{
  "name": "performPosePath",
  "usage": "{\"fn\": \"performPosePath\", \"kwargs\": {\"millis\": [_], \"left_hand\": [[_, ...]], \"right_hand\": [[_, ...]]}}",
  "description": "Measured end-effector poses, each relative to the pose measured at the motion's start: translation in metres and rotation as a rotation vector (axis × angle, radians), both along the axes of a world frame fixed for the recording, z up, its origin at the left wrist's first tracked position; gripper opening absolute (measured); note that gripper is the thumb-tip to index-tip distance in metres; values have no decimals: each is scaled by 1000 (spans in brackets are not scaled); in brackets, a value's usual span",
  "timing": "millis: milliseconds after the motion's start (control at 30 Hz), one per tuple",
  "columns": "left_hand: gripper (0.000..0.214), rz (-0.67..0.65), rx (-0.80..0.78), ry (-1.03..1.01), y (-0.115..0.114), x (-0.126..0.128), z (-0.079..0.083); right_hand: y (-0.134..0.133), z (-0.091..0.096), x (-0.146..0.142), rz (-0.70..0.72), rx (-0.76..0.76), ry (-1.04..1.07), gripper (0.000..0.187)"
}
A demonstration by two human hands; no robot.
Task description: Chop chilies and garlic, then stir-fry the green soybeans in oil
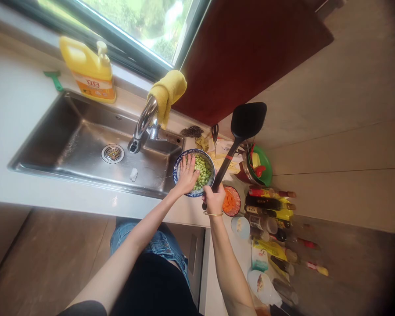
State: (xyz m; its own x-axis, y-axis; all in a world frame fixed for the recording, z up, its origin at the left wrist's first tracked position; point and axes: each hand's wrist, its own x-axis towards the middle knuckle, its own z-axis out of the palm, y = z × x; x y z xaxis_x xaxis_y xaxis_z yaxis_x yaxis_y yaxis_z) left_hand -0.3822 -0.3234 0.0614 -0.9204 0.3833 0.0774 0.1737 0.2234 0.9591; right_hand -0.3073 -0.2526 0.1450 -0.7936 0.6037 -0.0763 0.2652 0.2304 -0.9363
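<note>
A blue-and-white patterned bowl (211, 163) sits at the right end of the sink, by its edge, with green shelled beans (204, 170) in it. Across the bowl's left side lies my left hand (187, 176), fingers stretched out over the beans. My right hand (213, 198) is closed round the handle of a black spatula (248, 120), whose broad blade points up and away from me. That hand is right beside the bowl's near right rim; whether its thumb touches the rim I cannot tell.
The steel sink (85, 131) has a tap (146, 116) draped with a yellow cloth (167, 92). Behind it stands a yellow detergent jug (90, 72). To the right are a bowl of orange pieces (231, 201), a green basin (266, 169), scissors (215, 131) and several bottles (265, 202).
</note>
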Motion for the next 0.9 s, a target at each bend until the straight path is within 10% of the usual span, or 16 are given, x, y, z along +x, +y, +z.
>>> {"fn": "performPosePath", "kwargs": {"millis": [900], "left_hand": [[65,16,64,-4,14,-4,2]], "right_hand": [[7,11,-5,24,61,-1,66]]}}
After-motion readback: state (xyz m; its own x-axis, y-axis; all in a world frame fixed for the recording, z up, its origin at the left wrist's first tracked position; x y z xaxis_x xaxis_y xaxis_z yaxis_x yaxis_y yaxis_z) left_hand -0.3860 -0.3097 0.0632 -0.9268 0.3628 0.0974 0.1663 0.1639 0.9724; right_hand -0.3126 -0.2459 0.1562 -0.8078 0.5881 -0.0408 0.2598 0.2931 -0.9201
